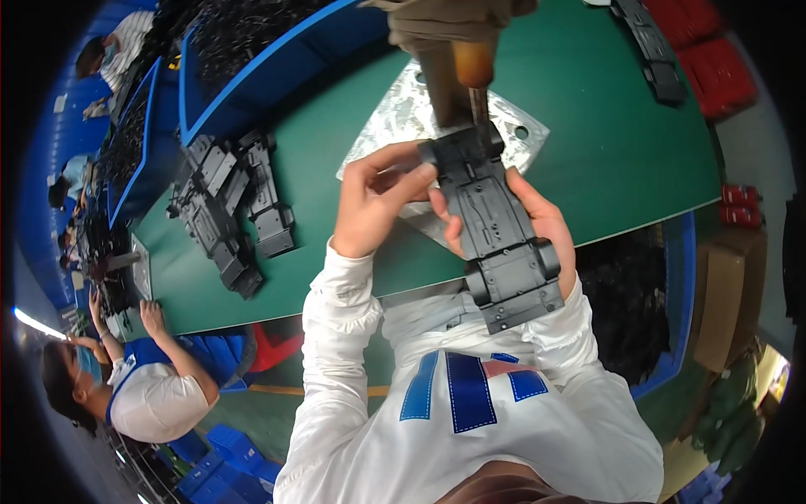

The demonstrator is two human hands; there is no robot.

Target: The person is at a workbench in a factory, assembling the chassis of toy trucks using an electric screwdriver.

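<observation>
A black plastic toy car chassis (491, 220), with wheels at its sides, is held tilted above the table's near edge. My right hand (546, 223) wraps round its right side, and fingertips show along the opposite edge. At the far left corner, by a wheel, my left hand (382, 197) closes its thumb and fingers on the chassis. Over the far end stands a fixed tool with an orange handle (474, 65) and a metal shaft (480, 109). The shaft's tip reaches the chassis beside the far right wheel. Behind lies a shiny metal plate (382, 118) with round holes.
Several black chassis (214, 210) lie on the green table (327, 218) to the left. Blue-rimmed bins (252, 88) of black parts stand at the far left. Another chassis (651, 50) lies far right. Below the table is a blue bin (684, 294). A co-worker (159, 399) sits left.
</observation>
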